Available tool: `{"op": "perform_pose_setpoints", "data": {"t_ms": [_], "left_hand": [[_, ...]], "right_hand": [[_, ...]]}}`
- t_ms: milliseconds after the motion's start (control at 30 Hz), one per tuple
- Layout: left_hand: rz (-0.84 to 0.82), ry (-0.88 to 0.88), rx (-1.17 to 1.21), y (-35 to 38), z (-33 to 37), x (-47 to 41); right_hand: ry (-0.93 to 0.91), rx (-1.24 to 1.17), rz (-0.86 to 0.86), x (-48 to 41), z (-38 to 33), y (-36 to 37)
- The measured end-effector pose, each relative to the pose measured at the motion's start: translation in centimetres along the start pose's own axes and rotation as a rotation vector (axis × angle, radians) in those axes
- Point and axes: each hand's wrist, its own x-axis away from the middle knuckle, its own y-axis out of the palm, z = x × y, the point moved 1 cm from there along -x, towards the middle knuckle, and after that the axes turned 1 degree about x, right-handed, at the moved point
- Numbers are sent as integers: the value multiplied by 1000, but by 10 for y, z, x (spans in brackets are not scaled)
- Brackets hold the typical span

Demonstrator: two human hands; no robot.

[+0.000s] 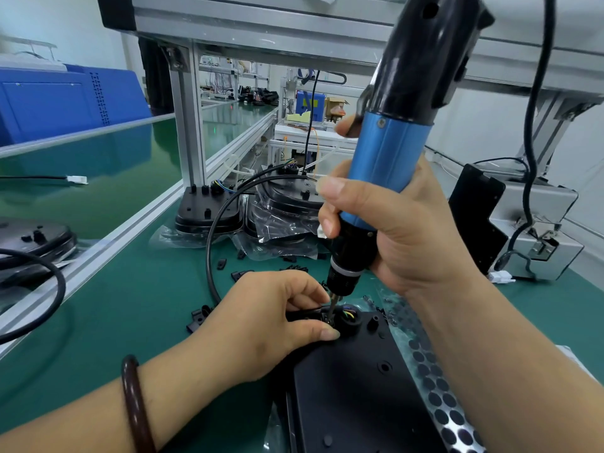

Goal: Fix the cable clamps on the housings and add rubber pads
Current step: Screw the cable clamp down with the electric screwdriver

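A black housing (353, 393) lies on the green mat in front of me. My right hand (402, 230) grips a blue and black electric screwdriver (389, 152), held upright with its bit down on the cable clamp (327, 317) at the housing's far edge. My left hand (271, 318) pinches the clamp and the black cable (210, 243) between thumb and fingers, right beside the bit. A sheet of black round rubber pads (434, 380) lies along the housing's right side, partly under my right forearm.
Stacked black housings in plastic bags (281, 207) sit at the back of the mat. Loose black clamps (199, 317) lie scattered to the left. An aluminium frame post (188, 125) and rail border the left; a grey box (536, 230) stands at the right.
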Motion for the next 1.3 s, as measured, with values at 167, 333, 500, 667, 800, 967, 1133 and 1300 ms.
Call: {"op": "perform_pose_setpoints", "data": {"t_ms": [167, 333, 500, 667, 800, 967, 1133, 1300], "left_hand": [[1, 7, -16, 0, -1, 0], [3, 13, -16, -1, 1, 0], [-87, 10, 56, -2, 2, 0], [-53, 28, 26, -3, 5, 1], [-2, 31, -27, -1, 4, 2], [-20, 96, -138, -4, 7, 1], [-35, 90, -142, -7, 15, -2], [-57, -3, -1, 2, 14, -10]], "right_hand": [[-5, 16, -9, 0, 0, 0], [0, 0, -20, 0, 1, 0], [-18, -5, -81, 0, 1, 4], [-19, 2, -37, 1, 0, 1], [-64, 39, -5, 4, -5, -2], [-58, 8, 202, -3, -43, -43], [118, 125, 516, 21, -68, -121], [342, 27, 646, 65, -53, -174]]}}
